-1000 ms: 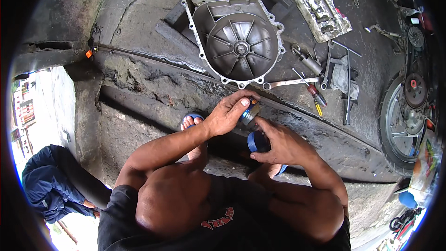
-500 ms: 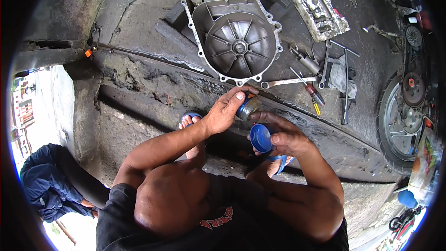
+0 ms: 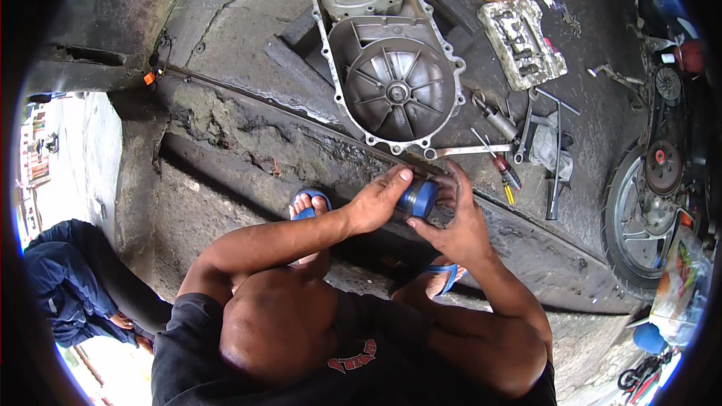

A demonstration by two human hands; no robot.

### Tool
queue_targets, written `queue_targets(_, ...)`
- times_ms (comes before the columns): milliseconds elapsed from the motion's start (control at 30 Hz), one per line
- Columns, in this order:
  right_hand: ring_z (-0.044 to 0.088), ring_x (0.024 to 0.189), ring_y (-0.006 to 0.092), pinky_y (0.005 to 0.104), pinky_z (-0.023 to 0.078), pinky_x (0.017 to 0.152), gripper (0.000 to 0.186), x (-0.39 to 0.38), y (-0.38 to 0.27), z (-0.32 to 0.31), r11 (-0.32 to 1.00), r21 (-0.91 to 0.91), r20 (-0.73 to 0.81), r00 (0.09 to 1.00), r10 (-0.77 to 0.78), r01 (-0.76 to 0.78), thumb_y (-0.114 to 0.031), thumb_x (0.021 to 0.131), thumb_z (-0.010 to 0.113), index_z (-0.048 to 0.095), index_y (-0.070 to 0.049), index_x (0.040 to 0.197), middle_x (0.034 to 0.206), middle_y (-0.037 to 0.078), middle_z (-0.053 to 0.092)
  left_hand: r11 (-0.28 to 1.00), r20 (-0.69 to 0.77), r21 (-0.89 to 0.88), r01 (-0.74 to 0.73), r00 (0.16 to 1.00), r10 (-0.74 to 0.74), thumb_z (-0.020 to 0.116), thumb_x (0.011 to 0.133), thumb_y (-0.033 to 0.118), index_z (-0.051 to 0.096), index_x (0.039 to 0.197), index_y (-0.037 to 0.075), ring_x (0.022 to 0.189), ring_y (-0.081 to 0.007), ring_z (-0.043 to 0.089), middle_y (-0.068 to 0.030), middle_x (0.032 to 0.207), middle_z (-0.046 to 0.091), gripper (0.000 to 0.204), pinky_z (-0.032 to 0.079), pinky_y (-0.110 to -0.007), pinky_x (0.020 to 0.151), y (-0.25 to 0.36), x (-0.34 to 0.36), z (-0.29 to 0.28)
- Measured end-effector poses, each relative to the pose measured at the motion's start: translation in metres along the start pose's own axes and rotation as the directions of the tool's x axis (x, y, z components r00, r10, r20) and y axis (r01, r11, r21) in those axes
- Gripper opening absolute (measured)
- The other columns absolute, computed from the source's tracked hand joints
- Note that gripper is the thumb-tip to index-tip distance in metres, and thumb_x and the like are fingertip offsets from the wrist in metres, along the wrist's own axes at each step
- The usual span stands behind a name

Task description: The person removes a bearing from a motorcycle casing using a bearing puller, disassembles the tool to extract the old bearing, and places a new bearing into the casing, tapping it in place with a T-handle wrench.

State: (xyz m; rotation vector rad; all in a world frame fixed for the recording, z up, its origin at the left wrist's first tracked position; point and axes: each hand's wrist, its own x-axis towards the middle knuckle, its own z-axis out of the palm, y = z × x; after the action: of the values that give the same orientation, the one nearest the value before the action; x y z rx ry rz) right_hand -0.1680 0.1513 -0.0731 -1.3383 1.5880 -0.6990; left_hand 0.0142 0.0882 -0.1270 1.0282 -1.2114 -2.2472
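Observation:
A small jar (image 3: 407, 200) with a blue screw lid (image 3: 423, 199) is held in front of me, its lid side facing right. My left hand (image 3: 380, 201) grips the jar body from the left, thumb on top. Around the lid's right side is my right hand (image 3: 459, 222), fingers spread apart, thumb tip by the lid's lower edge; firm contact cannot be made out. Just beyond both hands lies a large metal engine casing (image 3: 398, 90), its round ribbed hollow facing up.
Right of the casing lie a combination wrench (image 3: 470, 151), screwdrivers (image 3: 505, 169), a T-handle wrench (image 3: 556, 154) and a grimy socket tray (image 3: 523, 43). A motorcycle wheel (image 3: 635, 218) stands far right. Another person's dark clothing (image 3: 83, 274) shows at left. A stone ledge runs below the casing.
The blue lid, held apart in my right hand before, now sits on the jar. My right hand's fingers have spread around it. The view has shifted slightly, so the casing appears lower.

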Motion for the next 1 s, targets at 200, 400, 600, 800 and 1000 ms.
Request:
queue_targets(200, 0.065, 0.108, 0.0334, 0.0393, 0.054, 0.093, 0.110, -0.005, 0.008, 0.011, 1.000, -0.004, -0.030, 1.000, -0.007, 0.007, -0.019, 0.070, 0.088, 0.016, -0.001, 0.150, 0.122, 0.024, 0.060, 0.973, -0.067, 0.230, -0.028, 0.997, 0.045, 0.030, 0.104, 0.055, 0.042, 0.140, -0.006, 0.130, -0.0346, 0.049, -0.0256, 0.136, 0.052, 0.072, 0.037, -0.037, 0.110, -0.016, -0.001, 0.005)
queue_targets(400, 0.065, 0.104, 0.0292, 0.0392, 0.053, 0.092, 0.113, -0.002, 0.003, 0.015, 1.000, -0.002, -0.102, 0.994, 0.031, -0.031, -0.008, 0.069, 0.088, 0.011, -0.002, 0.152, 0.116, 0.022, 0.061, 0.981, -0.167, 0.194, 0.023, 0.986, 0.010, 0.032, 0.102, 0.059, 0.043, 0.138, -0.009, 0.131, -0.0365, 0.049, -0.0288, 0.135, 0.053, 0.078, 0.037, -0.038, 0.109, -0.028, 0.014, 0.015)
queue_targets(600, 0.066, 0.092, 0.0266, 0.0377, 0.054, 0.083, 0.103, 0.000, 0.001, 0.002, 0.993, -0.118, -0.052, 0.998, -0.022, 0.016, -0.015, 0.075, 0.084, 0.017, 0.002, 0.150, 0.108, 0.017, 0.063, 0.970, -0.080, 0.231, 0.078, 0.995, -0.061, 0.076, 0.079, 0.047, 0.047, 0.137, -0.007, 0.105, -0.0268, 0.066, -0.0211, 0.116, 0.066, 0.084, 0.052, -0.034, 0.093, -0.006, 0.011, 0.011)
queue_targets(800, 0.054, 0.070, 0.0066, 0.0219, 0.045, 0.065, 0.039, 0.035, -0.061, -0.069, 0.999, 0.030, -0.131, 0.991, -0.029, 0.033, 0.000, 0.091, 0.058, 0.051, 0.002, 0.129, 0.079, 0.003, 0.061, 0.931, -0.053, 0.191, 0.311, 0.950, -0.307, 0.069, 0.084, 0.046, 0.051, 0.132, -0.006, 0.107, -0.0291, 0.064, -0.0222, 0.116, 0.065, 0.073, 0.050, -0.038, 0.096, -0.015, 0.002, -0.002)
queue_targets(1000, 0.060, 0.058, 0.0157, 0.0325, 0.049, 0.061, 0.037, 0.145, -0.138, -0.045, 0.906, -0.423, 0.359, 0.914, 0.189, -0.021, -0.013, 0.085, 0.054, 0.062, 0.000, 0.119, 0.066, 0.011, 0.064, 0.890, 0.080, 0.433, 0.146, 0.977, -0.199, 0.060, 0.084, 0.053, 0.054, 0.128, -0.007, 0.113, -0.0390, 0.061, -0.0283, 0.118, 0.064, 0.075, 0.046, -0.042, 0.098, -0.029, 0.009, 0.001)
